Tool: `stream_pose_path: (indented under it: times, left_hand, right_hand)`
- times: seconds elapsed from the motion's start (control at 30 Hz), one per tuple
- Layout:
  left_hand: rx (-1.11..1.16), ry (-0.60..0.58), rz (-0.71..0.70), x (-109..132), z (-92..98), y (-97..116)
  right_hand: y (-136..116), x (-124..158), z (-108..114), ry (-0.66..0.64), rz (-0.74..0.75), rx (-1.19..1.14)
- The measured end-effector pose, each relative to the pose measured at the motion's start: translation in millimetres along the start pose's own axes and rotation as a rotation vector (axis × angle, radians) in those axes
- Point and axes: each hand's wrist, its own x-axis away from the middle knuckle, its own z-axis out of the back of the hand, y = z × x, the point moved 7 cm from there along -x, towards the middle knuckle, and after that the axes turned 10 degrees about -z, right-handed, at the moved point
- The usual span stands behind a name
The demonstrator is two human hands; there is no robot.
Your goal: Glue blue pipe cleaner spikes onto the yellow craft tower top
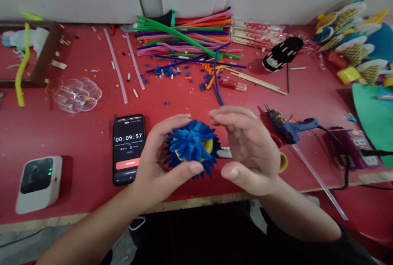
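My left hand point(159, 154) is wrapped round a blue spiky craft flower point(192, 144) with a yellow core, thumb below and fingers over the top. My right hand point(245, 150) hovers just right of the flower, fingers curved together and tips near the petals, apparently holding nothing. A blue pipe cleaner point(216, 78) runs from the table down toward my right fingertips. A black phone point(129, 148) showing a timer lies left of my left hand.
A pile of coloured pipe cleaners point(187, 35) lies at the back. A blue glue gun point(288, 127) rests to the right, with clear glue sticks point(116, 66), a clear plastic tray point(76, 95), a white device point(38, 183), a purple power strip point(357, 146) and finished crafts point(353, 39).
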Motion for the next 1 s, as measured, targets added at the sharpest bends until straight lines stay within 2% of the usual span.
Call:
stream_pose_path:
  times: [0.17, 0.27, 0.33, 0.43, 0.53, 0.63, 0.77, 1.0]
  left_hand:
    - [0.039, 0.213, 0.010, 2, 12.4, -4]
    - [0.006, 0.244, -0.085, 3, 16.3, -1]
    - [-0.004, 0.235, -0.136, 3, 17.8, 2]
    - [0.028, 0.167, -0.145, -1, 16.6, 4]
    - [0.018, 0.105, -0.178, -4, 16.1, 7]
    - [-0.038, 0.130, -0.270, -4, 19.5, 14]
    - [-0.092, 0.158, -0.316, -4, 20.8, 21]
    - [-0.159, 0.112, -0.385, -2, 20.7, 30]
  right_hand:
    - [29, 2, -19, -0.177, -0.283, -0.114]
    - [39, 7, -39, -0.333, -0.452, -0.247]
    - [39, 8, -47, -0.373, -0.472, -0.293]
    - [37, 5, -46, -0.297, -0.386, -0.245]
    - [36, 2, -36, -0.166, -0.262, -0.025]
    - [31, 0, -28, -0.072, -0.118, 0.165]
    - [24, 0, -24, -0.006, 0.015, 0.258]
    - [18, 1, -21, 0.085, 0.108, 0.343]
